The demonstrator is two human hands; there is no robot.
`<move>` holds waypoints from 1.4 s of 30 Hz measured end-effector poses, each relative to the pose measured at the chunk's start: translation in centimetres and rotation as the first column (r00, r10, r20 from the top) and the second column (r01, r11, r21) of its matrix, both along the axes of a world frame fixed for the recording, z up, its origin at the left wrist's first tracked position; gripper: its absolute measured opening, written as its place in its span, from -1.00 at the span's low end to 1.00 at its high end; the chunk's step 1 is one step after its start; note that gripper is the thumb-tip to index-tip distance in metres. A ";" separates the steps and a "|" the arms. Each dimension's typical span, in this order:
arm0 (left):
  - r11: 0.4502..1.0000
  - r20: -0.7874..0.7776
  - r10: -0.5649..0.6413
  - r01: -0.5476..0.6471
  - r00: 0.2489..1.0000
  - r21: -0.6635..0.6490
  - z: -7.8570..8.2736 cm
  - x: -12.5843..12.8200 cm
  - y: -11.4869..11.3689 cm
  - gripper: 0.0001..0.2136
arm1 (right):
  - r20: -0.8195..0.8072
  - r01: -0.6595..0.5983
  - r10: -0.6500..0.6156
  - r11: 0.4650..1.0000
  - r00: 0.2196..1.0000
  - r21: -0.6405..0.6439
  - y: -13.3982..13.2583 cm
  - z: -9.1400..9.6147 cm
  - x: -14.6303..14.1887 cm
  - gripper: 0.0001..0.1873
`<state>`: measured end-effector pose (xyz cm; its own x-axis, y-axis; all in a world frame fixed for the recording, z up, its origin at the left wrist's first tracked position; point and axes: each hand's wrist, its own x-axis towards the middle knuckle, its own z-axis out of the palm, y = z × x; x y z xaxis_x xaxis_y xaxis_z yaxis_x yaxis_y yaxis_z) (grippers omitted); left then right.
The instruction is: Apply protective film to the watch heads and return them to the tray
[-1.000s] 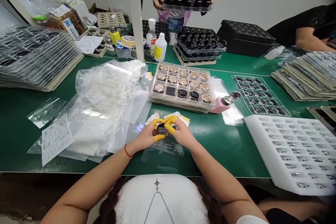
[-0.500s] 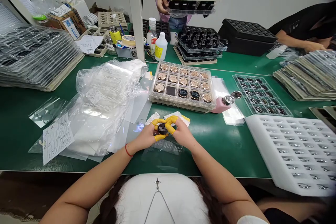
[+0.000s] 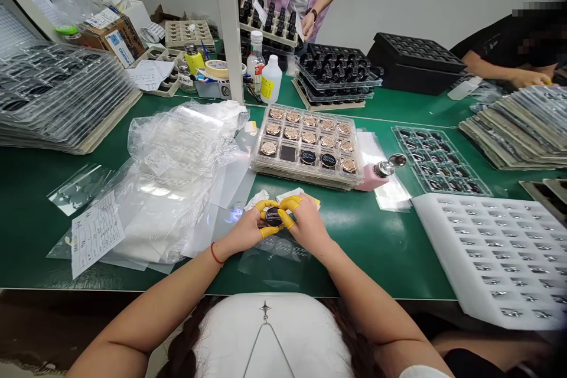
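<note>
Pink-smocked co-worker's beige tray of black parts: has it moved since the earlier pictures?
Yes: the beige tray of black parts has moved left and down, now beside the white upright post.

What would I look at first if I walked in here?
First, the yellow finger cots on the left hand and right hand, pinching a round black disc at the front of the bench. Just behind sits a clear tray of rose-gold discs. To the right lies a big white foam tray.

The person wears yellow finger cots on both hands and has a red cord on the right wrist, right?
No: the red cord is on the wrist of the left hand, not the right hand, as the head view shows. The yellow finger cots on both hands are as you said.
</note>
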<state>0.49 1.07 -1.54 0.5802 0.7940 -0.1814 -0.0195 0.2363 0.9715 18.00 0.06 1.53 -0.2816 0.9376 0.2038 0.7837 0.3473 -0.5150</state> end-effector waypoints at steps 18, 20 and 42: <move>0.999 -0.134 0.039 -0.035 0.990 0.035 -0.6 0.5 0.0 -0.55 | -0.101 0.125 -0.124 0.992 0.987 0.006 -2.1 -1.2 2.0 -0.75; 0.999 -0.102 0.028 -0.026 0.994 0.022 -0.5 0.6 0.0 -0.55 | -0.016 0.068 -0.068 0.998 0.998 -0.001 -2.6 -1.5 0.0 -0.76; 1.000 -0.059 0.004 -0.005 0.998 -0.006 -0.5 0.6 0.1 -0.54 | 0.268 -0.138 0.081 0.970 0.960 0.201 -2.6 -2.1 -0.8 -0.69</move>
